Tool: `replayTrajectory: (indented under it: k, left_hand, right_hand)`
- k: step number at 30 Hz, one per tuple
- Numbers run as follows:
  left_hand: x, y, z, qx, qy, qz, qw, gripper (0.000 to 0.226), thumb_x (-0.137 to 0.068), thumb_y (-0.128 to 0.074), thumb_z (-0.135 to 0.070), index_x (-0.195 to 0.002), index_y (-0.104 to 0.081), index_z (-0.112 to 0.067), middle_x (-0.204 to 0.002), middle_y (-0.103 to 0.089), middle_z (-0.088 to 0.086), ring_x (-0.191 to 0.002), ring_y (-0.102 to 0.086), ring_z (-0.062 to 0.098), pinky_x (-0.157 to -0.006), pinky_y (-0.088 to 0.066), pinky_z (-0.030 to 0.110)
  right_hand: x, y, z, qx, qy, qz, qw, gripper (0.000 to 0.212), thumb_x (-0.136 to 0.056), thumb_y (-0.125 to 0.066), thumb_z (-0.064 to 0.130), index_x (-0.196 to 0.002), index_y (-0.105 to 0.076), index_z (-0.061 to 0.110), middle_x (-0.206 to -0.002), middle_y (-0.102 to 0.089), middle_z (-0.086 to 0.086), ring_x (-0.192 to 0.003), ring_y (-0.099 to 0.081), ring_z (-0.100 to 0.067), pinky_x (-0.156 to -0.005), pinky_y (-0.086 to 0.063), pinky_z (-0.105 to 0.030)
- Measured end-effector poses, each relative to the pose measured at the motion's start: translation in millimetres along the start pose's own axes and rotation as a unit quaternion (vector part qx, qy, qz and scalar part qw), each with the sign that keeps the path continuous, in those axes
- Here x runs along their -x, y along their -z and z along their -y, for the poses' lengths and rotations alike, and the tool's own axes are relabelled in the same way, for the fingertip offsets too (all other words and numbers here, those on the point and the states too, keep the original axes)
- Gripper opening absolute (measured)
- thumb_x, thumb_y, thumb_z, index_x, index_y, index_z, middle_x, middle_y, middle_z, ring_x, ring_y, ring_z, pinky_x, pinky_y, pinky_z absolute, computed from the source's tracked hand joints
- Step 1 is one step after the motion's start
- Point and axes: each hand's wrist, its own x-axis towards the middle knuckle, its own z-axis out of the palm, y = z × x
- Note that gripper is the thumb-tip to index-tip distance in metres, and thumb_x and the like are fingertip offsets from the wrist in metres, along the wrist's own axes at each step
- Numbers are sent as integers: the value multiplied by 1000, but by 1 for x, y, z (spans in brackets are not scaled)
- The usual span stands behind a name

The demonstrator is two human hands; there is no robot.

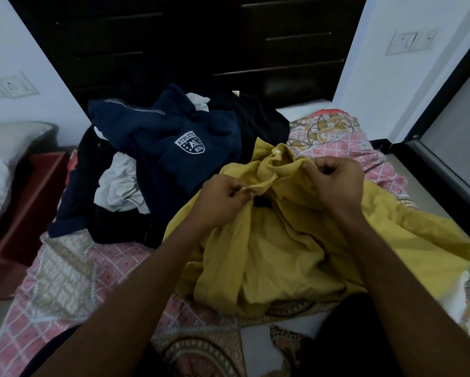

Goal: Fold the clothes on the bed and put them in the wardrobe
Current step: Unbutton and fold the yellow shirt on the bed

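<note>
A crumpled yellow shirt (282,248) lies on the bed in front of me, its collar end raised. My left hand (223,197) pinches a fold of its fabric near the collar. My right hand (334,180) grips the cloth on the other side of the collar. Behind the shirt is a heap of unfolded clothes: a navy garment with a white "ATHLETIC" crest (184,142), a white-grey piece (119,186) and black items (252,118).
The bed carries a pink and beige patterned sheet (73,273). A dark wooden headboard (201,44) rises behind the heap. A grey pillow (2,159) and a red-brown side table (29,202) are at the left. A dark-framed panel (451,148) stands at the right.
</note>
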Motion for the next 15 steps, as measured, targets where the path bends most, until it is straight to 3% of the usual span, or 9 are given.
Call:
replayTrajectory:
  k: [2, 4, 7, 9, 11, 13, 15]
  left_hand:
    - [-4, -1, -5, 59, 7, -134, 989, 15, -95, -62, -23, -100, -76, -22, -82, -72, -9, -75, -66, 3, -65, -53, 18]
    - [-10, 1, -8, 108, 4, -231, 967, 16, -95, -60, -20, -99, -76, -19, -85, -72, -10, -77, -67, 0, -70, -54, 18]
    - [-13, 7, -7, 88, -18, -275, 957, 13, -95, -57, -19, -95, -69, -15, -81, -67, -7, -74, -64, 6, -67, -54, 24]
    - [-12, 7, -6, 62, -10, -234, 970, 11, -96, -55, -18, -96, -65, -14, -82, -64, -5, -75, -61, 8, -67, -51, 25]
    - [-9, 4, -10, 80, 66, -134, 986, 9, -96, -56, -21, -97, -64, -16, -90, -63, -2, -84, -61, 12, -71, -51, 28]
    - [-6, 3, -19, 182, 168, -32, 968, 9, -93, -63, -24, -96, -66, -16, -97, -65, 2, -94, -63, 19, -75, -53, 33]
    - [0, 6, -30, 275, 221, 67, 933, 15, -90, -68, -24, -100, -69, -14, -98, -69, 4, -97, -66, 24, -78, -55, 37]
  right_hand:
    - [3, 1, 9, -55, -43, 107, 992, 6, -84, -81, 21, -80, -79, 18, -72, -75, -5, -71, -73, -24, -67, -62, -40]
    - [12, 0, 24, -117, -95, 229, 962, 11, -79, -83, 17, -89, -80, 12, -81, -78, -5, -79, -75, -23, -70, -61, -31]
    - [23, -6, 38, -140, -95, 306, 937, 17, -75, -85, 14, -92, -81, 13, -84, -78, -7, -83, -75, -25, -77, -61, -33]
    - [27, -13, 40, -148, -93, 281, 944, 15, -78, -83, 16, -93, -81, 14, -86, -78, -7, -88, -75, -26, -83, -61, -37]
    - [26, -20, 36, -224, -167, 194, 940, 9, -83, -80, 18, -91, -80, 14, -90, -78, -6, -92, -75, -25, -87, -61, -41]
    - [23, -24, 26, -252, -219, 83, 939, 6, -86, -78, 21, -85, -79, 15, -87, -78, -5, -89, -75, -23, -85, -61, -41]
    - [20, -26, 18, -248, -234, -11, 940, 16, -89, -77, 20, -74, -74, 15, -73, -74, -4, -77, -71, -19, -81, -61, -38]
